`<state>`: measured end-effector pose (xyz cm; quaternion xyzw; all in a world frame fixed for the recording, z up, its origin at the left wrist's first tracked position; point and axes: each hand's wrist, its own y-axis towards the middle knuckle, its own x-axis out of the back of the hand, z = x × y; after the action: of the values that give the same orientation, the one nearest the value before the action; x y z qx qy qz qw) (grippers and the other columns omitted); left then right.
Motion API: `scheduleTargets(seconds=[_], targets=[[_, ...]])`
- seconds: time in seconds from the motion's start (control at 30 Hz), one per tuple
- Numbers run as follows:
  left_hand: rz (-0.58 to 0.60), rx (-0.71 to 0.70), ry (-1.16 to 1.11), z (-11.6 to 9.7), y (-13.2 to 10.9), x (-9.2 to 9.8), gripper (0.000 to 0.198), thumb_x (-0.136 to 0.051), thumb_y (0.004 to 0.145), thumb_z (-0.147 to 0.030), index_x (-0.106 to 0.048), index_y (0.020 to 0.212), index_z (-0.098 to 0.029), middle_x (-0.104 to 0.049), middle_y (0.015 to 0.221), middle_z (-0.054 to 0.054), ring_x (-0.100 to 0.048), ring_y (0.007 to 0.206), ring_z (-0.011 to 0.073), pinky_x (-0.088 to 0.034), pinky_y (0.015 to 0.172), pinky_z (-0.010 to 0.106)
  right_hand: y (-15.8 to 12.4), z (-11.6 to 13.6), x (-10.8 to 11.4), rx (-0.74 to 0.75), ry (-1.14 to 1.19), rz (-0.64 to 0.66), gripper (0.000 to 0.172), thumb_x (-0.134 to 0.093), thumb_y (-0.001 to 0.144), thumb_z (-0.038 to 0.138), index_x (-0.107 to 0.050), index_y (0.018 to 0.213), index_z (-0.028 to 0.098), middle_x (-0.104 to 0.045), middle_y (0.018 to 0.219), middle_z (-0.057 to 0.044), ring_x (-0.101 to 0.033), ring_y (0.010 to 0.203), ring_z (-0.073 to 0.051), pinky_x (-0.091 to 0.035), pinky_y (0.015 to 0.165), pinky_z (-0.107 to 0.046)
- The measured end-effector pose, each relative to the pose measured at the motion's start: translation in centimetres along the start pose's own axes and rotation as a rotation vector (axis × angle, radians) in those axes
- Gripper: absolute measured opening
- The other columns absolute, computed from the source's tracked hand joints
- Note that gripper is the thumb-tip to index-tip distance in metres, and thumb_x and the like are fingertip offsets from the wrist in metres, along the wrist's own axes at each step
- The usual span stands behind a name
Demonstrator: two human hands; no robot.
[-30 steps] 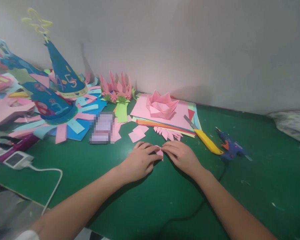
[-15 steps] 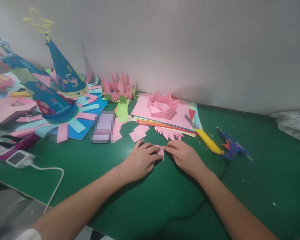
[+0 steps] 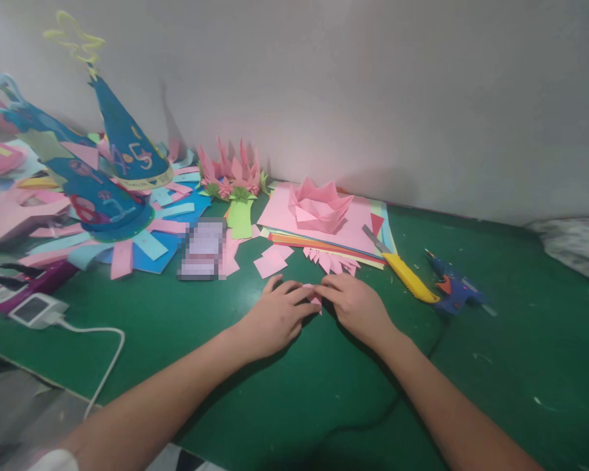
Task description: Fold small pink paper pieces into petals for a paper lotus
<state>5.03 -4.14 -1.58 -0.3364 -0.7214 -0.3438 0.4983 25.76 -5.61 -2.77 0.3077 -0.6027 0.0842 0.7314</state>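
A small folded piece of pink paper (image 3: 316, 300) lies on the green table between my hands. My left hand (image 3: 277, 318) holds it down from the left, thumb and forefinger on its near and far parts. From the right, my right hand (image 3: 357, 307) presses its fingertips onto the paper's upper edge, the other fingers curled. Part of the paper is hidden under the fingers. Just beyond lie pink paper squares (image 3: 271, 263) and a row of pointed pink folded pieces (image 3: 330, 261).
A yellow utility knife (image 3: 412, 278) with its blade out and a blue glue gun (image 3: 456, 288) lie at the right. Behind, a pink paper lotus (image 3: 321, 206) rests on stacked coloured sheets. Leftward are a phone (image 3: 203, 248), a pink paper crown (image 3: 232, 171) and blue cone hats (image 3: 127, 140).
My right hand has shifted slightly left, its fingertips now farther over the pink paper's upper edge. My left hand stays nearly where it was.
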Motion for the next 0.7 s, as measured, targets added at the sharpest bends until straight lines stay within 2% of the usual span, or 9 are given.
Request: scheduleTargets(seconds=[0.1, 0.3, 0.37, 0.47, 0.53, 0.7], targets=[[0.004, -0.001, -0.01, 0.0, -0.1, 0.0, 0.033, -0.042, 0.088, -0.015, -0.055, 0.116, -0.028, -0.054, 0.123, 0.003, -0.045, 0.112, 0.0224, -0.022, 0.103, 0.051, 0.1, 0.1, 0.0, -0.017, 0.04, 0.005, 0.033, -0.041, 0.086, 0.007, -0.069, 0.098, 0.018, -0.064, 0.086, -0.008, -0.055, 0.077, -0.019, -0.046, 0.066, -0.031], [-0.032, 0.014, -0.063, 0.1, 0.1, 0.1, 0.034, -0.045, 0.085, -0.012, -0.057, 0.111, -0.03, -0.053, 0.121, 0.002, -0.047, 0.11, 0.0212, -0.022, 0.102, 0.049, -0.2, -0.1, -0.1, -0.025, 0.159, -0.036, 0.032, -0.04, 0.086, 0.006, -0.069, 0.094, 0.017, -0.065, 0.089, -0.009, -0.057, 0.083, -0.02, -0.048, 0.074, -0.033], [-0.094, 0.091, -0.082, 0.3, 0.3, 0.1, 0.031, -0.045, 0.086, -0.013, -0.057, 0.11, -0.028, -0.053, 0.116, 0.003, -0.049, 0.106, 0.0195, -0.026, 0.099, 0.044, -0.3, 0.0, -0.1, -0.022, 0.186, -0.019, 0.031, -0.041, 0.086, 0.006, -0.068, 0.097, 0.016, -0.064, 0.091, -0.01, -0.056, 0.084, -0.02, -0.048, 0.075, -0.035], [-0.2, 0.325, -0.028, 0.9, 0.5, 0.0, 0.019, -0.045, 0.089, -0.024, -0.058, 0.102, -0.021, -0.056, 0.101, 0.005, -0.051, 0.096, 0.0207, -0.032, 0.088, 0.041, -0.3, 0.4, 0.1, -0.022, 0.221, 0.004, 0.031, -0.041, 0.085, 0.006, -0.066, 0.101, 0.015, -0.063, 0.094, -0.011, -0.055, 0.087, -0.021, -0.048, 0.078, -0.037], [-0.211, 0.417, 0.019, 1.2, 0.6, -0.1, 0.019, -0.047, 0.09, -0.034, -0.06, 0.092, -0.019, -0.056, 0.091, 0.005, -0.051, 0.09, 0.0219, -0.032, 0.083, 0.04, -0.2, 0.8, 0.2, -0.024, 0.241, 0.006, 0.03, -0.041, 0.085, 0.008, -0.065, 0.102, 0.015, -0.062, 0.095, -0.011, -0.055, 0.088, -0.022, -0.048, 0.079, -0.038], [-0.214, 0.446, -0.011, 1.5, 0.8, -0.8, 0.024, -0.054, 0.085, -0.042, -0.058, 0.084, -0.017, -0.057, 0.085, 0.003, -0.051, 0.085, 0.0211, -0.031, 0.078, 0.038, 0.1, 2.0, 0.5, -0.042, 0.247, 0.014, 0.023, -0.048, 0.089, 0.023, -0.063, 0.105, 0.015, -0.061, 0.096, -0.012, -0.055, 0.089, -0.023, -0.048, 0.079, -0.04]])
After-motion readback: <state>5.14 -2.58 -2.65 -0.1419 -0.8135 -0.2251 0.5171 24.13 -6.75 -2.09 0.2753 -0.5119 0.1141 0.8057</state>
